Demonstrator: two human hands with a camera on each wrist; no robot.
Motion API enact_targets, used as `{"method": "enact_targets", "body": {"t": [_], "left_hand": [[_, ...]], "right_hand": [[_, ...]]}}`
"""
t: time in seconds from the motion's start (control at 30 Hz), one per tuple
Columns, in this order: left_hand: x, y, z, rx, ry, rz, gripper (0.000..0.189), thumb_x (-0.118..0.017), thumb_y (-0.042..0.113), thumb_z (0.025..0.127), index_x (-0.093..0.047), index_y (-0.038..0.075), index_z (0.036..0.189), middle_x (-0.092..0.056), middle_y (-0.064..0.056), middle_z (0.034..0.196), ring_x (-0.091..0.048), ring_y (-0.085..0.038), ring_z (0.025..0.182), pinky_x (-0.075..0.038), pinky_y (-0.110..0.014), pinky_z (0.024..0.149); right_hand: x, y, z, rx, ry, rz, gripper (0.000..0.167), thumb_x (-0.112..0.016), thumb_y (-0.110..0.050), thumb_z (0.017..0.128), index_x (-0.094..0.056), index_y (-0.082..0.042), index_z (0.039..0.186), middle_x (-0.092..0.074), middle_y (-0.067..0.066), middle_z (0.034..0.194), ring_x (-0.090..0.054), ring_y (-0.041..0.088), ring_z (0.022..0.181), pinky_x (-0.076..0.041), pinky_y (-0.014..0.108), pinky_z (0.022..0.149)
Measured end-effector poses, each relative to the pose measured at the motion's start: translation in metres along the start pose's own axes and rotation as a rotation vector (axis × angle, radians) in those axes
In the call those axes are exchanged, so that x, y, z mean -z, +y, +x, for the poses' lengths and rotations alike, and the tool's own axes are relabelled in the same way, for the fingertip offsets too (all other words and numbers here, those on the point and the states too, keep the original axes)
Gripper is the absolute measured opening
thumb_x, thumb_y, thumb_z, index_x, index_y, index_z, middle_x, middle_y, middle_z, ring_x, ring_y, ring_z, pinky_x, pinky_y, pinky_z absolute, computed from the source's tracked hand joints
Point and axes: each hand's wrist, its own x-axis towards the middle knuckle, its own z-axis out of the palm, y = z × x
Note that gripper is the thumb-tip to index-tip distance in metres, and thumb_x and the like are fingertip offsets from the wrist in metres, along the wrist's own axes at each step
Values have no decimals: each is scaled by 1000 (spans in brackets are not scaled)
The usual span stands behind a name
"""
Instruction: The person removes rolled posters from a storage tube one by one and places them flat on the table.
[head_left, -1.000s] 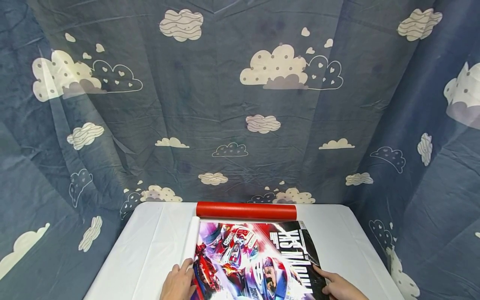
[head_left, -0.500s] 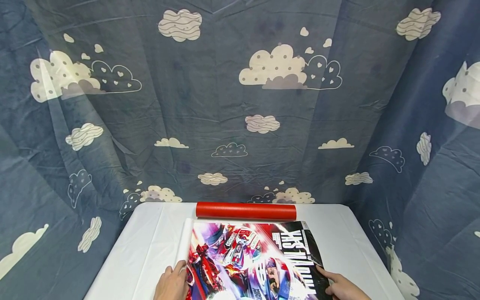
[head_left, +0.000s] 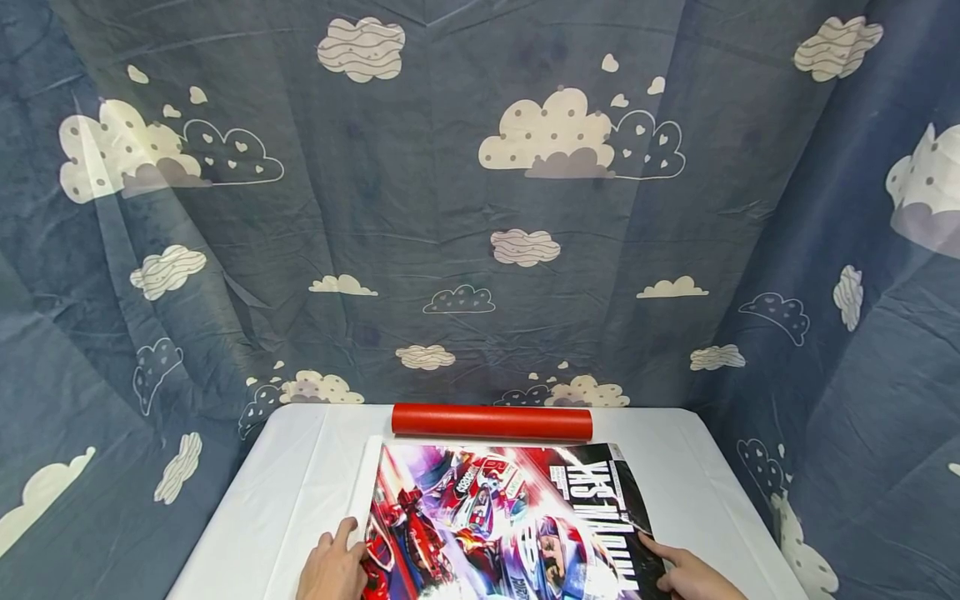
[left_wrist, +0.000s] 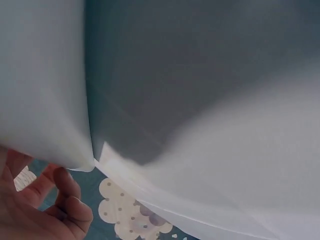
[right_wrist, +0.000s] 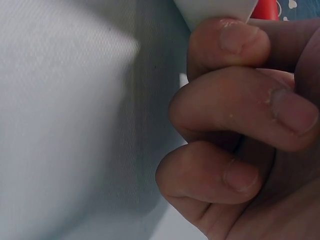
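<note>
A glossy poster (head_left: 487,517) with racing cars, a helmeted driver and large white lettering lies spread before me, its bottom cut off by the frame. Along its left side runs a white rolled edge (head_left: 367,475). My left hand (head_left: 332,562) grips that edge, and in the left wrist view its fingers (left_wrist: 70,192) curl at the end of the white roll (left_wrist: 42,75). On the opposite side, my right hand (head_left: 692,573) pinches the poster's black right edge. Its curled fingers (right_wrist: 220,105) show against the poster's pale underside (right_wrist: 65,125) in the right wrist view.
Behind the poster, a red tube (head_left: 492,422) lies crosswise on the white-covered table (head_left: 720,500). A blue-grey curtain (head_left: 427,208) with cloud prints hangs at the back and both sides.
My left hand has moved left with the rolled edge, so more of the poster's picture shows on that side. The right hand has shifted slightly right with its edge. The red tube stays put.
</note>
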Motion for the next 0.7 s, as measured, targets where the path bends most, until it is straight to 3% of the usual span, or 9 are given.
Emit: {"method": "enact_targets", "body": {"t": [0.17,0.3,0.47,0.57,0.7], "left_hand": [[6,-4,1,88,5,-9,20,-84,19,81,-65,16,83,-61,-13,116,-54,-21,77,-50,-39,64],[16,-13,4,185,-69,-99,28,-86,18,86,-59,13,88,-60,-9,98,-59,-21,72,-51,-41,60],[26,-34,11,321,-183,-300,20,-81,8,89,-63,11,97,-67,-2,82,-62,-16,69,-50,-39,60],[27,-49,14,410,-261,-465,26,-80,5,88,-67,7,111,-72,-9,88,-68,-22,78,-56,-43,68],[23,-66,16,497,-324,-694,38,-77,7,90,-67,3,126,-77,-17,102,-75,-28,92,-61,-47,79]], "right_hand": [[5,3,-2,14,-10,-21,80,-60,0,81,-41,0,158,-57,42,136,-57,22,71,-56,33,69],[10,9,1,34,-47,-54,81,-61,-3,80,-40,-2,159,-54,42,141,-59,22,78,-57,35,73],[13,18,3,95,-55,-86,80,-61,-3,82,-39,1,158,-45,46,147,-59,30,101,-60,50,90],[15,22,4,122,-40,-66,81,-60,-3,82,-37,1,159,-63,39,122,-64,26,89,-60,45,82],[18,24,5,181,-48,36,77,-57,-1,84,-37,4,158,-69,21,108,-68,21,84,-60,37,75]]}}
